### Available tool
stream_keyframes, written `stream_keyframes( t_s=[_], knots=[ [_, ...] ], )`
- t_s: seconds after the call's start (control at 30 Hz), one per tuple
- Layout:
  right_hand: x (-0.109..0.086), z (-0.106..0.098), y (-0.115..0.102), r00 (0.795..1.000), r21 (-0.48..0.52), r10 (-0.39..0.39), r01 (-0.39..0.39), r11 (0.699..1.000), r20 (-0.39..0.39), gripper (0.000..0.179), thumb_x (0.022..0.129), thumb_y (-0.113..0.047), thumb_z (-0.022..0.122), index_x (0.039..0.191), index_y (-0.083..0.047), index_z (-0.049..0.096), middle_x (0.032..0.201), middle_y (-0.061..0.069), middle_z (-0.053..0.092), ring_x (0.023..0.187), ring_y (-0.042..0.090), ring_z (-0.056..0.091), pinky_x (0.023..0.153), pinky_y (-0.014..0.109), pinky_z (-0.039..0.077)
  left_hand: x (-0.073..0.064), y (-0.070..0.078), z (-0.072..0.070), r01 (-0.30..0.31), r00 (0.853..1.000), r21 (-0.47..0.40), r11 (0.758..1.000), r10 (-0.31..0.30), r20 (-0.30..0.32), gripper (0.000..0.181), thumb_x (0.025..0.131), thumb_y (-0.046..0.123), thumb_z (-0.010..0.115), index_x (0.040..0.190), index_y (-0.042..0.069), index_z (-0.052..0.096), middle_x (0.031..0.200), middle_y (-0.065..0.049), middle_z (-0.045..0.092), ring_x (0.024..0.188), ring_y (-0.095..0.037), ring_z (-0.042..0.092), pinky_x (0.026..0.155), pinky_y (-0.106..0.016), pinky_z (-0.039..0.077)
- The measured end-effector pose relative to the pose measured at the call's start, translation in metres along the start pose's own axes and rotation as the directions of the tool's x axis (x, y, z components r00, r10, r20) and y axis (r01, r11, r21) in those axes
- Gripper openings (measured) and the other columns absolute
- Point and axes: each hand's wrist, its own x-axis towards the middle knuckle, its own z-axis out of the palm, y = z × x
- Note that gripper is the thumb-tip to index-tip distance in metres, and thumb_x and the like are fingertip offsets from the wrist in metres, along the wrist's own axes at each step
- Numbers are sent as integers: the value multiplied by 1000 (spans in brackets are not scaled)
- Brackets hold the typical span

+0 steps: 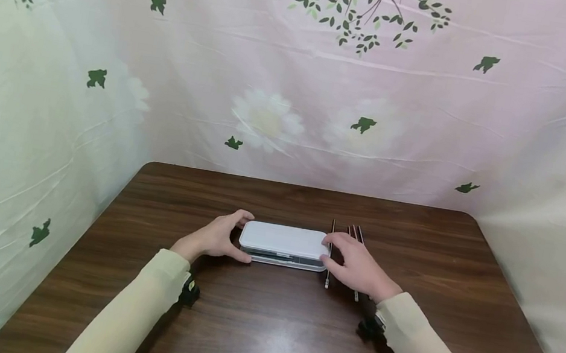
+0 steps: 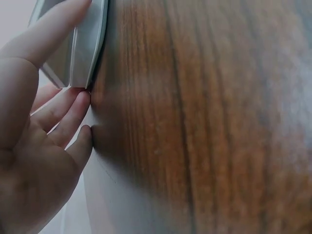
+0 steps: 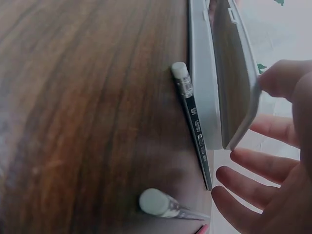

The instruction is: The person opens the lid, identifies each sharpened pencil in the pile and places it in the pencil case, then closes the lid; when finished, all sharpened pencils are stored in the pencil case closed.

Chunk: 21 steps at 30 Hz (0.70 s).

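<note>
A white pencil case (image 1: 284,239) lies lengthwise across the table, its lid (image 3: 241,78) raised slightly along the near side. At the left end, my left hand (image 1: 216,234) holds the case, thumb at the near corner and fingers round the far side. My right hand (image 1: 357,265) holds the lid's right end between its thumb, at the front edge, and its fingers. A dark pencil (image 3: 190,109) with a white eraser lies right beside the case's right end. The inside of the case is mostly hidden.
More pencils (image 1: 356,296) lie under and behind my right hand, partly covered by it. The brown wood-grain table (image 1: 260,332) extends around the case. A pale curtain (image 1: 308,82) with leaf prints hangs behind the table and on both sides.
</note>
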Motion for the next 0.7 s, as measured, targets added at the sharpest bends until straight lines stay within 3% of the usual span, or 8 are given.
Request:
stream_keyframes(
  t_s=[0.27,0.47,0.7],
  knots=[
    [0,4,-3,999,-43,7,-5,999,45,33,95,-29,75,121,-12,65,143,16,61,133,34,59,105,51,51,0,-3,1,16,1000,28,999,-16,7,96,78,60,87,155,17,47,146,-4,58,134,-21,53,113,-49,43],
    [1,4,-4,998,-63,25,-22,998,57,33,95,-30,76,121,-13,65,146,19,59,134,36,58,104,53,51,-1,-1,1,-8,1000,44,999,9,-12,85,85,58,82,152,16,51,145,-5,59,133,-23,55,111,-51,45],
    [0,3,-6,997,-78,37,-31,996,65,32,95,-30,76,121,-14,65,147,19,59,136,36,57,105,53,50,0,0,2,-8,1000,51,999,9,-16,85,85,56,84,152,16,51,145,-4,58,132,-23,55,111,-49,45]
  ],
)
